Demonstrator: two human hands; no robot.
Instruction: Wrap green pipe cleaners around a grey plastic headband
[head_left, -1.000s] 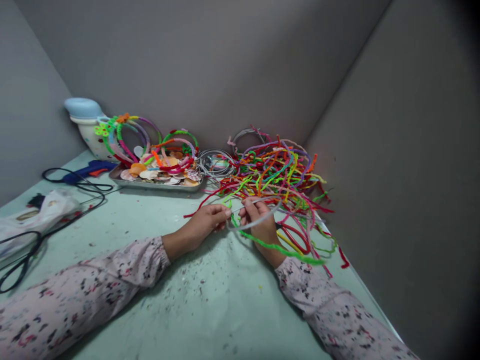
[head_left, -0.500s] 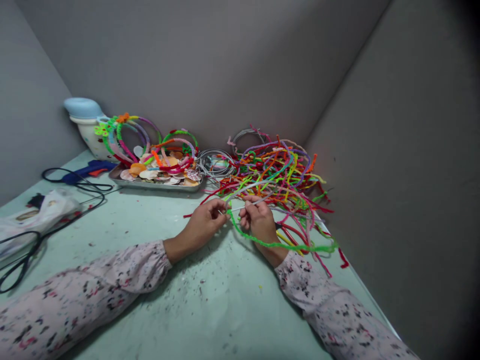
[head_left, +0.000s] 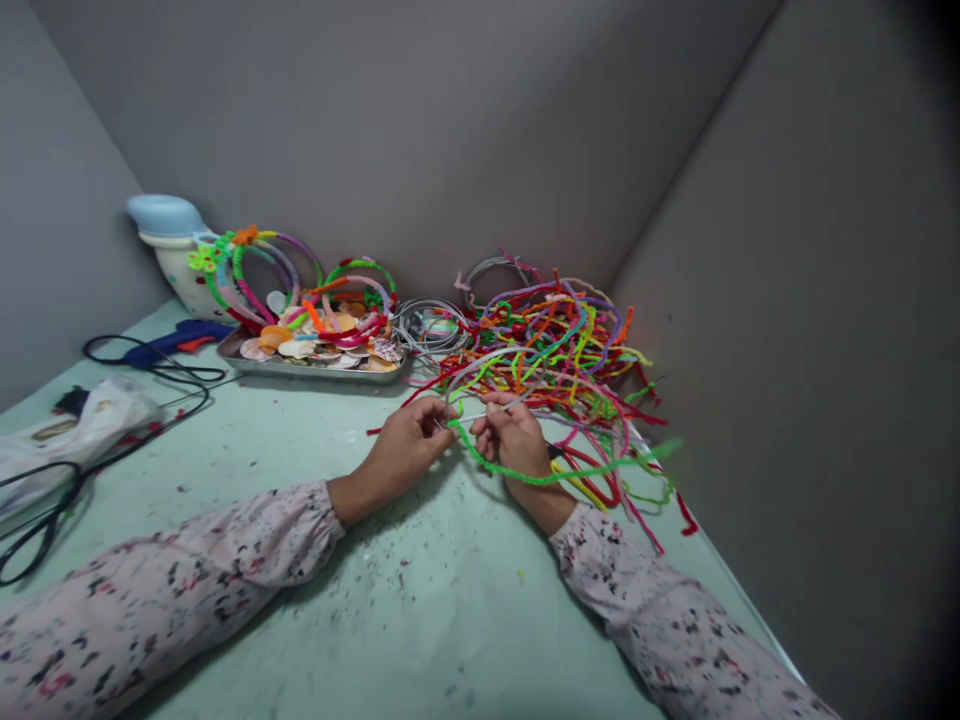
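On the worktop (head_left: 465,610), a tray (head_left: 330,375) of seashells (head_left: 298,349) is lying left of a pipe-cleaner pile (head_left: 555,335), wire coils (head_left: 409,325) between; one pipe cleaner (head_left: 525,478) is stretching before the right hand (head_left: 519,440).

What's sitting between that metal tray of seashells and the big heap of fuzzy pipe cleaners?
In the head view, a cluster of thin grey hoops lies between the metal tray and the pipe-cleaner heap; something shiny, unclear, shows through the hoops.

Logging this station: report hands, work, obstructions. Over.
Left hand pinching fuzzy green strand and thin pale-grey hoop. Right hand gripping same hoop. Strand's free length crosses right wrist; tangled multicoloured fuzzy pile just beyond.
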